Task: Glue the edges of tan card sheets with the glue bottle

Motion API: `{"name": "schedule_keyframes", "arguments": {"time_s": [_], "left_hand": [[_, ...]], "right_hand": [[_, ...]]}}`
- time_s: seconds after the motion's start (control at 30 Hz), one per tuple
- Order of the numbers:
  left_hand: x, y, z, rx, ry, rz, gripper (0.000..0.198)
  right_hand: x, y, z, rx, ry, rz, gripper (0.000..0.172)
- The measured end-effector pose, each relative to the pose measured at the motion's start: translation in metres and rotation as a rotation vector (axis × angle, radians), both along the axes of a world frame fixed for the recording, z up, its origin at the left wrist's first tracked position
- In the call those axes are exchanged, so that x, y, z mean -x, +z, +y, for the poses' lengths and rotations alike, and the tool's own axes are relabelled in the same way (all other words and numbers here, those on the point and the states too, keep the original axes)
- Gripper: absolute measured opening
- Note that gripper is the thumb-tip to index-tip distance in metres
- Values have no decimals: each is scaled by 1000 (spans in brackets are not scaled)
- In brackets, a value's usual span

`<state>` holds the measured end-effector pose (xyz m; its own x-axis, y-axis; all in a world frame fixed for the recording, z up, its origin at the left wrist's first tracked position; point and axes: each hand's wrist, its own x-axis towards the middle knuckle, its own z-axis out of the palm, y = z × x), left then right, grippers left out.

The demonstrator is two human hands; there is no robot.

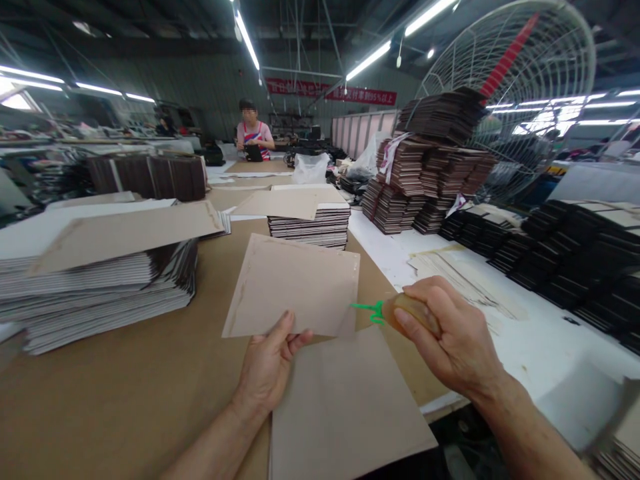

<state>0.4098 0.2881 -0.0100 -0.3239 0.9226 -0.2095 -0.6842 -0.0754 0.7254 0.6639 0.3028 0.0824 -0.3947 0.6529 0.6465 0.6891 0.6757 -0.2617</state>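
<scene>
My left hand (pixel 270 367) grips a beige cardboard sheet (pixel 300 287) by its near edge, thumb on top. Glue-like streaks run along the sheet's left, far and right edges. In my right hand (pixel 450 333) is a yellowish glue bottle (pixel 413 313), squeezed between thumb and fingers. Its thin green nozzle (pixel 367 307) points left, with the tip close to the sheet's right edge; whether it touches I cannot tell. Below the held sheet, a larger beige board (pixel 350 407) lies at the table's near edge.
A tall stack of white-edged sheets (pixel 110 287) stands left, and a smaller stack (pixel 310 227) sits ahead. Bundled brown pieces (pixel 410 173) and black bundles (pixel 575 253) line the right, before a large caged fan (pixel 520 87). Another person (pixel 254 133) works at the far end.
</scene>
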Motion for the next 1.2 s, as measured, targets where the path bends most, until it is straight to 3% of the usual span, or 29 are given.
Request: {"name": "schedule_keyframes", "arguments": {"time_s": [0.23, 0.43, 0.6, 1.2], "left_hand": [[0, 2, 1, 1, 34, -4, 18], [0, 4, 1, 2, 52, -12, 19], [0, 5, 1, -3, 55, -18, 21], [0, 6, 2, 6, 78, -29, 18]], "right_hand": [[1, -2, -8, 102, 44, -63, 16], [-1, -4, -9, 47, 7, -28, 18], [2, -6, -9, 114, 50, -76, 16], [2, -8, -12, 121, 68, -63, 16]]}}
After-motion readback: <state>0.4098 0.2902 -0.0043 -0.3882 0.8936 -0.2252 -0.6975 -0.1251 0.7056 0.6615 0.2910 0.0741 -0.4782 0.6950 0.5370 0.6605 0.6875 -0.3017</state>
